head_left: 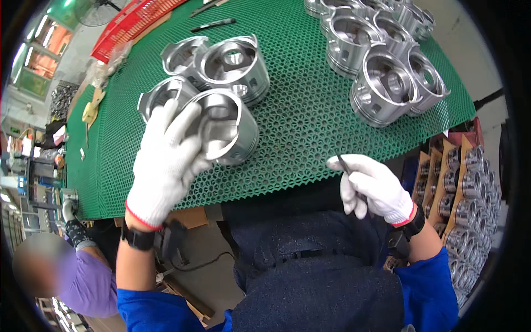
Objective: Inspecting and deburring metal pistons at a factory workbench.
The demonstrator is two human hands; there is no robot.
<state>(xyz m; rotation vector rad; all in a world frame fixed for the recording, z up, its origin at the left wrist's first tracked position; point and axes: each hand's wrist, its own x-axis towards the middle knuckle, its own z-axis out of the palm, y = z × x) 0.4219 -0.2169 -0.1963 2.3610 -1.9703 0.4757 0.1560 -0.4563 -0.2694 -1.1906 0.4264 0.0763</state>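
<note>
Four metal pistons stand grouped on the green mesh mat at the left, their hollow ends facing up. At the nearest piston (243, 135) is my left hand (168, 157), in a white knit glove. Its fingers bend over the left rim and its thumb side rests low against the wall. The fingertips also come close to the piston behind (160, 95); whether they touch it, I cannot tell. My right hand (373, 185), gloved too, is closed at the mat's front edge. Between its thumb and forefinger is a thin dark pointed tool (343, 164), its lower part hidden.
Several more pistons (381, 88) stand at the far right of the green mat (304, 122). A black marker (213, 25) and a red crate (130, 27) are at the back. Stacked pistons with cardboard dividers (451, 188) sit low right. A person in purple (91, 282) is at left.
</note>
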